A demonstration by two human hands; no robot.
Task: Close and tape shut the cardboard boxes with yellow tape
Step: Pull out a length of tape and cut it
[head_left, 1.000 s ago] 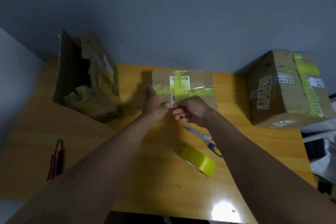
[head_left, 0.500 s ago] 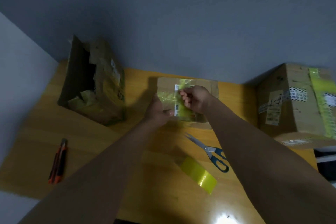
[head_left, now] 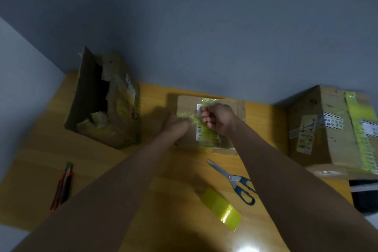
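Note:
A small flat cardboard box lies at the middle back of the wooden table, with yellow tape strips and a white label across its top. My right hand sits over the box top, fingers curled round a strip of yellow tape there. On the box's left part rests my left hand; it is blurred and its fingers are hidden. The yellow tape roll lies on the table in front, between my forearms. A large box at the right is shut and taped yellow. An open, torn box stands at the left.
Blue-handled scissors lie just in front of the small box, beside my right forearm. An orange utility knife lies near the table's left front edge. A grey wall runs behind the table.
My right hand went from the box's near edge up to its top and now sits slightly nearer. My left hand stays at the box's left side. The view tilted down.

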